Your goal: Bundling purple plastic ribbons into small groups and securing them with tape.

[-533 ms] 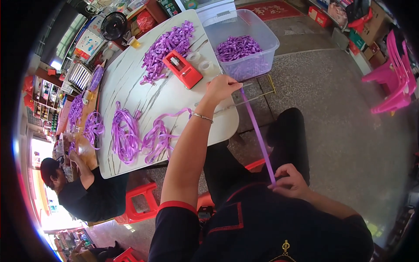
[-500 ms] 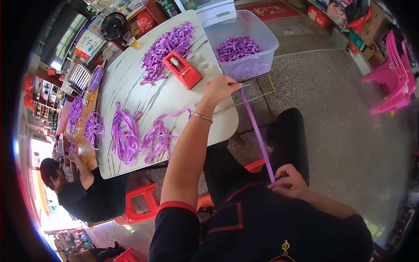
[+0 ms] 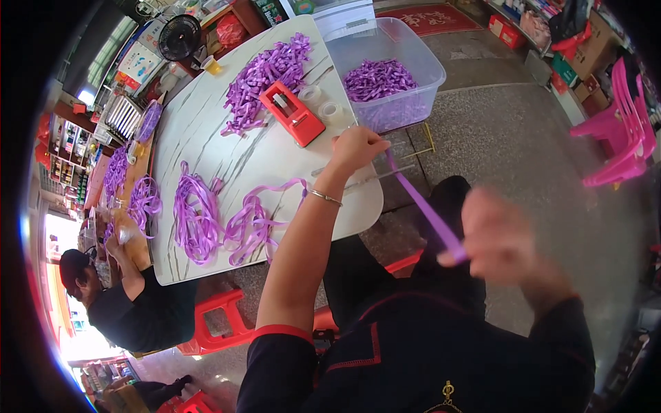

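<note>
A purple ribbon (image 3: 425, 208) stretches taut between my two hands, slanting from the table's right edge down toward my lap. My left hand (image 3: 359, 146) is closed on its upper end, over the corner of the marble-patterned table (image 3: 268, 162). My right hand (image 3: 501, 237), smeared by motion, pinches the lower end above my right leg. Thin metal rods (image 3: 385, 175) jut from the table edge below my left hand. Beside my left forearm lies a loose bundle of purple ribbon (image 3: 251, 227). Beyond my left hand stands a red tape dispenser (image 3: 292, 115).
A heap of folded purple ribbon pieces (image 3: 265, 82) covers the far table. A clear plastic bin (image 3: 406, 113) holds more at the right. Another ribbon bundle (image 3: 196, 217) lies left. A co-worker (image 3: 131, 296) sits at the left. Pink chairs (image 3: 620, 131) stand far right.
My right hand has risen and moved right, pulling the ribbon's lower end along. My left hand has shifted slightly right and down, still closed on the upper end.
</note>
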Demonstrator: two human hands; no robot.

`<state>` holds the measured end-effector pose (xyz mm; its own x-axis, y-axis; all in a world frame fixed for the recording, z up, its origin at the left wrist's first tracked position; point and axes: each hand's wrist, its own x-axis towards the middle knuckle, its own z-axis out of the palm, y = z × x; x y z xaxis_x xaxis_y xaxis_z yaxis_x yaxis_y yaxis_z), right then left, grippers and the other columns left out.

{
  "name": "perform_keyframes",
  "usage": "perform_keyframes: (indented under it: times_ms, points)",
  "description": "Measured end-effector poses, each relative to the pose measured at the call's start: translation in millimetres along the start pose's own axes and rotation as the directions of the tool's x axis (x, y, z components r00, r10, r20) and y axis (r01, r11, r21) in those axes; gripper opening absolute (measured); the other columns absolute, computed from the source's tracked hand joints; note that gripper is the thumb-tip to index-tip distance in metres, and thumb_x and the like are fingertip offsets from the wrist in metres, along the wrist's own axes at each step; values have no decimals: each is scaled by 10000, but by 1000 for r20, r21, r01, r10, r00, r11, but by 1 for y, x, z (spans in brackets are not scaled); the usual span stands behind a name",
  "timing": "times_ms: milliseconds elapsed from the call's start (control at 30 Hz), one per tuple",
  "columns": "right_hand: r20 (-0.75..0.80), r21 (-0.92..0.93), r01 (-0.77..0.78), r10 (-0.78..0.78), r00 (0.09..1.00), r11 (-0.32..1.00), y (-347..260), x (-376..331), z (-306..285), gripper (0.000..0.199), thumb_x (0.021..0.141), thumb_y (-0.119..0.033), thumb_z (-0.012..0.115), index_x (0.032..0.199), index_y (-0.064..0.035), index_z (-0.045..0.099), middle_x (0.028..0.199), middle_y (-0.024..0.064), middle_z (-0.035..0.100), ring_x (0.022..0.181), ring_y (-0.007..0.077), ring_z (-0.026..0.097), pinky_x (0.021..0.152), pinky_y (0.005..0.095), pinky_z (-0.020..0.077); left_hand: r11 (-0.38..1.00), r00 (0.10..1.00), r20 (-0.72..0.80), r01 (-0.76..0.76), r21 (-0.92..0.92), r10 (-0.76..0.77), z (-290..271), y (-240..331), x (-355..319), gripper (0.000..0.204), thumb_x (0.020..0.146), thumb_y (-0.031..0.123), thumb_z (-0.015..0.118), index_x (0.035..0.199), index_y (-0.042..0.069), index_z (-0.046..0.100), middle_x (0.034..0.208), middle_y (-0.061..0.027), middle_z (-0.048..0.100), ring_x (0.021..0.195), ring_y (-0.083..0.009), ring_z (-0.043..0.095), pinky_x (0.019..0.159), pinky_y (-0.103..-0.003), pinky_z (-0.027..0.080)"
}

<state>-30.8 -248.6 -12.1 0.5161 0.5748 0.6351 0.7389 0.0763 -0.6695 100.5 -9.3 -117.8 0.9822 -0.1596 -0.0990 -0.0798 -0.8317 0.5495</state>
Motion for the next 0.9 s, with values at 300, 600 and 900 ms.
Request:
perform_keyframes:
  times_ms: [300, 600, 900]
  points:
    - [-116, 379, -328, 397, 911, 865, 158, 171, -13, 283, 873, -254, 514, 813, -5, 635, 736, 12, 567, 605, 46, 368, 566, 210, 317, 994, 994, -38, -98, 56, 100, -1, -4, -1, 202, 704, 254, 636, 736, 56, 619, 656, -79, 557, 599, -217, 552, 530, -361, 347]
    - [4, 551, -576, 688, 726, 604, 318, 151, 35, 336, 869, -348, 510, 927, -56, 666, 559, -99, 328, 508, 19, 287, 466, 184, 221, 905, 963, -268, -105, -412, -10, 5, -14, -4, 153, 804, 136, 583, 754, -9, 578, 628, -52, 496, 541, -88, 431, 500, -248, 361]
    - [-56, 258, -818, 853, 519, 514, 385, -19, 88, 294, 831, -296, 534, 950, -56, 655, 628, -28, 507, 561, 87, 436, 491, 261, 330, 965, 954, -196, -247, -93, 225, 1, 2, -2, 155, 711, 238, 675, 760, 92, 679, 665, -22, 554, 606, -160, 503, 578, -305, 358]
